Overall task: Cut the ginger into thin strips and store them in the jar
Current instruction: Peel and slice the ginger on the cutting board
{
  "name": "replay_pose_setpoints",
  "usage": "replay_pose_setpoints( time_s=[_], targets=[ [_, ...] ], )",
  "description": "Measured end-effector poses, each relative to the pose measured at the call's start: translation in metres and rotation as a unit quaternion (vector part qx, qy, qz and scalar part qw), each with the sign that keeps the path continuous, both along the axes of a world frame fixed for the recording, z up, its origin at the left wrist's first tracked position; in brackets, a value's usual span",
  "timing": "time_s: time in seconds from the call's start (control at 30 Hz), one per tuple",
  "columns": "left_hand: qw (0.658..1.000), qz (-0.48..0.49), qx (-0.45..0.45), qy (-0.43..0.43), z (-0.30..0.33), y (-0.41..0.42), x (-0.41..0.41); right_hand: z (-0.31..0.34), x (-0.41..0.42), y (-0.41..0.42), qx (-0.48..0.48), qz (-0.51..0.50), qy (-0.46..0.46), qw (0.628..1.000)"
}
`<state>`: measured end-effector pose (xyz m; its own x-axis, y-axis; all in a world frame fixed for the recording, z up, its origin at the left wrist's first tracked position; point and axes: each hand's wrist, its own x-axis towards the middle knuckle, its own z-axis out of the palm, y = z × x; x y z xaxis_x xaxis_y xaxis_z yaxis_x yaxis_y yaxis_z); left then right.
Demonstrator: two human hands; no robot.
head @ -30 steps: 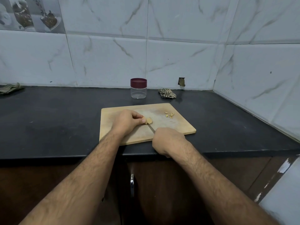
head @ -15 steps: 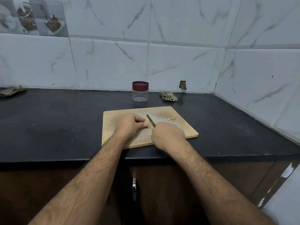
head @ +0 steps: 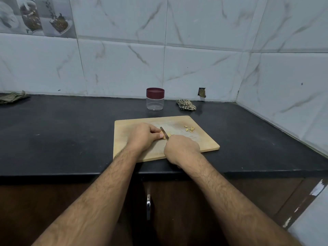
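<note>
Since a moment ago, both hands have stayed close together over the wooden cutting board (head: 127, 132), and the knife blade (head: 164, 132) has kept its place, angled up and away from the right hand with its tip pointing to the far left. A person's 2 bare forearms reach forward from the near edge of the view. Their left hand (head: 143, 136) rests on the board with its fingers curled, pinching a small pale piece of ginger (head: 163, 136) at the fingertips. Their right hand (head: 181, 148) is just to the right and nearer, its fingers wrapped around the knife handle, which is hidden inside the fist. Its blade meets the ginger right beside the left fingertips. A small scatter of cut ginger pieces (head: 190, 129) lies on the far right part of the board, apart from both hands. Beyond the board, near the tiled wall, a clear jar (head: 155, 103) stands upright with its dark red lid (head: 155, 92) on. To the right of the jar lies a crumpled checked cloth (head: 186, 104). Everything sits on a black worktop (head: 62, 139) in a corner of pale marble-patterned tiles.
</note>
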<state>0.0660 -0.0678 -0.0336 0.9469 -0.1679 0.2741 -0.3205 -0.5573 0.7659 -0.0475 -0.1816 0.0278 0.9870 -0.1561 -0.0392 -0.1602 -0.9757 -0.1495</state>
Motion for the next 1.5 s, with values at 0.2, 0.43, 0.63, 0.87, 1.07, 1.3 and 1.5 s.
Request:
replay_pose_setpoints(
  time_s=[0.2, 0.43, 0.63, 0.87, 1.07, 1.3, 1.5],
  targets=[
    [1.000, 0.001, -0.004, -0.002, 0.002, 0.000, -0.001, 0.003, 0.004, 0.000, -0.009, 0.009, 0.018, 1.000],
    [1.000, 0.010, 0.003, -0.002, 0.001, 0.000, 0.003, 0.001, 0.013, -0.004, 0.006, 0.016, 0.033, 0.999],
    [1.000, 0.009, 0.006, -0.005, 0.000, 0.000, 0.006, 0.000, 0.024, -0.003, 0.000, 0.022, 0.039, 0.999],
    [1.000, 0.000, 0.010, -0.015, 0.001, -0.001, 0.003, 0.006, 0.030, -0.002, -0.018, 0.029, 0.075, 0.997],
    [0.999, 0.018, 0.019, -0.021, 0.002, -0.002, 0.001, 0.010, 0.023, 0.004, -0.012, 0.028, 0.104, 0.994],
    [0.999, 0.029, 0.014, -0.017, -0.001, -0.001, 0.003, 0.003, 0.003, -0.005, -0.001, 0.022, 0.082, 0.996],
    [0.999, 0.032, -0.002, -0.011, 0.000, -0.001, 0.001, -0.004, -0.012, -0.013, -0.009, 0.012, 0.075, 0.997]
  ],
)
